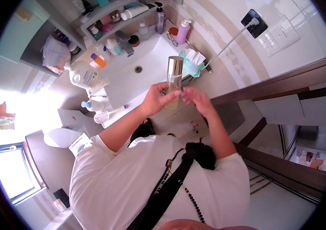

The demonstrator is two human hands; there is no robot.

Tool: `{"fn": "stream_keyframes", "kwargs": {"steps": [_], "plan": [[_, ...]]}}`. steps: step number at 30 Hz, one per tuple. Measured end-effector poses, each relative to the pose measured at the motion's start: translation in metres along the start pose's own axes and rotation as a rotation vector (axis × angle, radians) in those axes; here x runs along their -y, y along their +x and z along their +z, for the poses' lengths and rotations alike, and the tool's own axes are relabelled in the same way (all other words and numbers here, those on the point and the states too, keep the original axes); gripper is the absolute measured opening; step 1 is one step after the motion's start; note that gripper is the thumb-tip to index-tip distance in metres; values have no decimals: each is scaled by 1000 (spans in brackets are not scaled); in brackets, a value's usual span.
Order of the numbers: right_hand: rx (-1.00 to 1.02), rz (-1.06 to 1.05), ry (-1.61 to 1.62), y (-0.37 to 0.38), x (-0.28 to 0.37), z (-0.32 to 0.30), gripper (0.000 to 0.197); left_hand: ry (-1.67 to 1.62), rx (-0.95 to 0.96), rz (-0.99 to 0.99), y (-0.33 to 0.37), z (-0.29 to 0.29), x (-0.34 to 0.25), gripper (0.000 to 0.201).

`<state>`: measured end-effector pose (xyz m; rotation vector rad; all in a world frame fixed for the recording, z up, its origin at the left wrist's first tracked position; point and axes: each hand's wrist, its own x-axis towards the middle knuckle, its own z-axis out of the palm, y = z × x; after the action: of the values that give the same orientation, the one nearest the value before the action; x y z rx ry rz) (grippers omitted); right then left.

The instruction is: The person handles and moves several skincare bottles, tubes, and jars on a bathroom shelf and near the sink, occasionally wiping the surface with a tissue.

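Note:
My left hand (pixel 156 100) is closed around the lower part of a clear bottle (pixel 174 83) with a shiny gold cap and pale yellowish liquid inside. The bottle stands nearly upright in front of the sink's near edge, cap on. Just right of it is my right hand (pixel 198 100), slightly blurred, its fingers loosely bent and pointing toward the bottle. Nothing shows in that hand, and I cannot tell whether its fingertips touch the bottle.
Beyond the bottle lies a white sink (pixel 124 82). Around its rim are a tissue pack (pixel 192 63), a pink pump bottle (pixel 183 32), a large white jug (pixel 83 74), an orange bottle (pixel 98 60) and a hairbrush (pixel 102 116). A white cable (pixel 226 48) runs to a wall socket.

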<state>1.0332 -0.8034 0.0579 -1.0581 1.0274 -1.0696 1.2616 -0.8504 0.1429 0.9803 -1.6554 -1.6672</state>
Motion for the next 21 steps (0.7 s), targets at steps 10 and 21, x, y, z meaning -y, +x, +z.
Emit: {"fn": "stream_keyframes", "kwargs": {"steps": [10, 21], "plan": [[391, -16, -138, 119, 161, 107, 30, -116, -49, -47, -10, -80, -21, 49], [355, -140, 53, 198, 211, 143, 38, -434, 261, 27, 18, -159, -53, 89]]}}
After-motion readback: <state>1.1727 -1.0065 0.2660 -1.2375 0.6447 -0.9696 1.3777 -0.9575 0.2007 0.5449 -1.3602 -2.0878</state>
